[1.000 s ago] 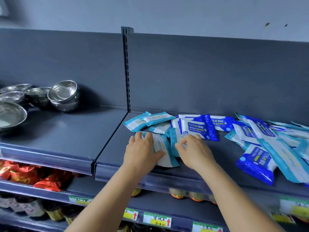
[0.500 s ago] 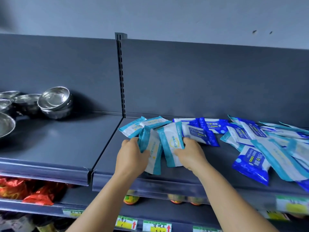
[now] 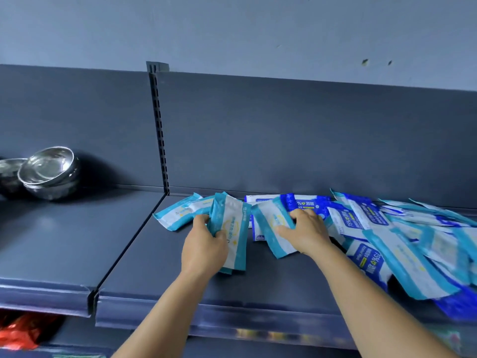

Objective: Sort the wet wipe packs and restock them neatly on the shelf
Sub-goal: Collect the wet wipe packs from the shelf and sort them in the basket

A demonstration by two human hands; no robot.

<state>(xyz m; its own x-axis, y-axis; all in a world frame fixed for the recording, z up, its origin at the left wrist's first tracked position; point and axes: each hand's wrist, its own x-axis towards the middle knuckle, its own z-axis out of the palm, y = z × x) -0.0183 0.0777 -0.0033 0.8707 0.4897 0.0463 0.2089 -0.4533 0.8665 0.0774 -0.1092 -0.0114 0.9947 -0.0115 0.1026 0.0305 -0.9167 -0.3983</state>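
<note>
On the dark grey shelf, my left hand grips a small stack of light-blue-and-white wet wipe packs, tilted up on edge. My right hand holds another light blue pack just to the right, fingers curled over its top edge. Behind them lie two more light blue packs flat near the shelf divider. A dark blue pack lies at the back. A loose heap of mixed light and dark blue packs spreads to the right.
Stacked steel bowls stand on the left shelf section. A slotted upright post divides the two sections. Red packets show on the lower shelf at bottom left. The shelf's front lip runs below my arms.
Both hands lifted light blue packs off the shelf surface and raised them on edge; the left now holds a stacked pair. The view has moved closer and tilted upward.
</note>
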